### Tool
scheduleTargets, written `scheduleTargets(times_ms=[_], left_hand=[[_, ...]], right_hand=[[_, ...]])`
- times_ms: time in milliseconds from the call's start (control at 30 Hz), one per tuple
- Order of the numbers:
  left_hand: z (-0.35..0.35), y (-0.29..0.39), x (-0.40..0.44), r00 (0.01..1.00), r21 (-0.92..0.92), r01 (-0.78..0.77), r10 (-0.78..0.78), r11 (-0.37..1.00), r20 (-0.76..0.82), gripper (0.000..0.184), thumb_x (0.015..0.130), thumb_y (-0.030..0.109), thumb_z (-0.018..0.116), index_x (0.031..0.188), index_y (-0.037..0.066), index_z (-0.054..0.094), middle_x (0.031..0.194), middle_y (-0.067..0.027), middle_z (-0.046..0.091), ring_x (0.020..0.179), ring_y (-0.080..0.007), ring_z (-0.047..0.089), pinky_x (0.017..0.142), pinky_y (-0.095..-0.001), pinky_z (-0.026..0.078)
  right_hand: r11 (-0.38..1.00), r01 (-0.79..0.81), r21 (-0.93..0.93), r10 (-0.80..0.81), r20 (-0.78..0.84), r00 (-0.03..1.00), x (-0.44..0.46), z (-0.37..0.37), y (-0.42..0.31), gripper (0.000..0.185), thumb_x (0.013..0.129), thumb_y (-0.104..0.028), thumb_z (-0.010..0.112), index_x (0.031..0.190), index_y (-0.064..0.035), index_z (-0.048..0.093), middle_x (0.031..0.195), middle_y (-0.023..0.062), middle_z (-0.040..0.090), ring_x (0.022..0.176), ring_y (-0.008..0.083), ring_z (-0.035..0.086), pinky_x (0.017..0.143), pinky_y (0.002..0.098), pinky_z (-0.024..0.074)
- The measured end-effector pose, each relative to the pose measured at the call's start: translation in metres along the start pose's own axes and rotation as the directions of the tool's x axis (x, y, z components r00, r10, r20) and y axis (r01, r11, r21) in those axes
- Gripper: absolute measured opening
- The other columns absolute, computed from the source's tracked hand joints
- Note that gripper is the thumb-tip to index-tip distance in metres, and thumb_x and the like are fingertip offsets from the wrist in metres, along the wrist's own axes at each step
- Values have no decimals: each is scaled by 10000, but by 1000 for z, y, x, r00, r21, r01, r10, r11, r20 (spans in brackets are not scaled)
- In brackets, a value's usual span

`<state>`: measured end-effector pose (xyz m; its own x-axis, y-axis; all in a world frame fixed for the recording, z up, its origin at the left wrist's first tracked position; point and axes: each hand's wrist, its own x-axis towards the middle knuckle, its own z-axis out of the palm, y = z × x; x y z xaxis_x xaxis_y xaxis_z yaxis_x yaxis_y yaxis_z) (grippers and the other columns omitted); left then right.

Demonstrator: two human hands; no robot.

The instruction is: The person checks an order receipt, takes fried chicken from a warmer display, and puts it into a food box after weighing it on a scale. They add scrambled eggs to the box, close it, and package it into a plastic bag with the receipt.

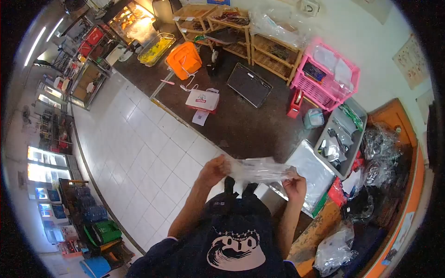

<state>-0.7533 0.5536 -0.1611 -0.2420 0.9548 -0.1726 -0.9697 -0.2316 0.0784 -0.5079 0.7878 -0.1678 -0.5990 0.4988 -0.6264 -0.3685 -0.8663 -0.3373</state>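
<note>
A clear plastic bag [260, 170] is stretched between my two hands, in front of my dark apron [236, 231]. My left hand [214, 171] pinches one end of it, over the tiled floor near the counter's edge. At the other end, the fingers of my right hand [295, 185] are closed on the plastic. The bag is partly smeared by motion, so whether anything is inside cannot be made out. Close to my right hand lies a flat stack of clear plastic sheets or bags [309, 169].
On the dark counter [208, 134] stand a grey bin [340, 134] of packets, a pink basket [324, 88], a red tape dispenser [295, 103], a black keyboard-like panel [250, 85], a small box [202, 100] and an orange container [183, 60]. Wooden racks [276, 53] line the wall.
</note>
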Motion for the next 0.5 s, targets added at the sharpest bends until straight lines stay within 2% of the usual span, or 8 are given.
scheduleTargets(times_ms=[67, 100, 133, 167, 200, 233, 300, 500], left_hand=[[38, -1, -7, 932, 595, -8, 222, 803, -288, 278, 817, 39, 726, 1008, 77, 528, 768, 10, 503, 694, -118, 513, 667, -293, 459], [37, -3, 0, 934, 595, -5, 217, 803, -285, 278, 817, 39, 726, 1008, 77, 528, 768, 10, 503, 694, -118, 513, 667, -293, 459], [35, -10, 8, 874, 896, 25, 426, 443, -235, 315, 776, 18, 756, 985, 75, 528, 755, 10, 504, 678, -122, 506, 635, -294, 453], [30, -20, 15, 805, 993, 118, 586, -2, -94, 353, 734, -3, 786, 962, 73, 528, 742, 11, 506, 662, -125, 499, 603, -295, 448], [8, -25, 32, 698, 973, 4, 698, -229, 161, 314, 720, -17, 772, 880, 55, 512, 709, 0, 488, 647, -115, 470, 557, -300, 422], [3, -18, 32, 700, 974, 11, 698, -225, 153, 314, 720, -17, 772, 880, 55, 512, 709, 0, 488, 647, -115, 470, 557, -300, 422], [0, 4, 35, 559, 905, 166, 794, -391, 241, 241, 724, -3, 723, 862, 38, 529, 703, -58, 543, 669, -136, 525, 610, -284, 456], [-9, -25, 53, 480, 937, 119, 845, -329, 236, 166, 742, -72, 573, 846, 44, 514, 667, -75, 525, 625, -172, 536, 569, -317, 434]], right_hand=[[985, -45, 165, 27, 106, 994, -9, 7, -9, 261, 851, -30, 608, 1104, 28, 584, 915, 96, 672, 716, 189, 635, 668, 260, 530], [985, -39, 167, 21, 105, 994, -18, 27, -5, 261, 851, -30, 608, 1104, 28, 584, 915, 96, 672, 716, 189, 635, 668, 260, 530], [962, 207, -181, -184, 133, 974, -25, 44, 4, 255, 838, -24, 650, 1083, -2, 584, 899, 81, 663, 707, 188, 626, 665, 248, 517], [762, 417, -495, -347, 231, 909, -35, 64, 12, 261, 825, -17, 693, 1063, -33, 584, 882, 66, 654, 699, 186, 617, 661, 236, 503], [562, 488, -667, -432, 267, 862, -49, 93, 22, 314, 756, 35, 737, 990, -82, 562, 747, 52, 604, 622, 164, 571, 578, 259, 450], [565, 481, -670, -428, 261, 865, -47, 86, 17, 314, 756, 35, 737, 990, -82, 562, 747, 52, 604, 622, 164, 571, 578, 259, 450], [-210, 334, -919, -626, 389, 676, -27, 64, 3, 311, 734, 8, 754, 942, -82, 541, 621, 65, 539, 542, 172, 525, 505, 317, 393], [-314, 282, -907, -720, 421, 552, 17, 40, 29, 282, 778, -173, 760, 939, -75, 550, 646, 132, 565, 580, 318, 569, 550, 435, 438]])
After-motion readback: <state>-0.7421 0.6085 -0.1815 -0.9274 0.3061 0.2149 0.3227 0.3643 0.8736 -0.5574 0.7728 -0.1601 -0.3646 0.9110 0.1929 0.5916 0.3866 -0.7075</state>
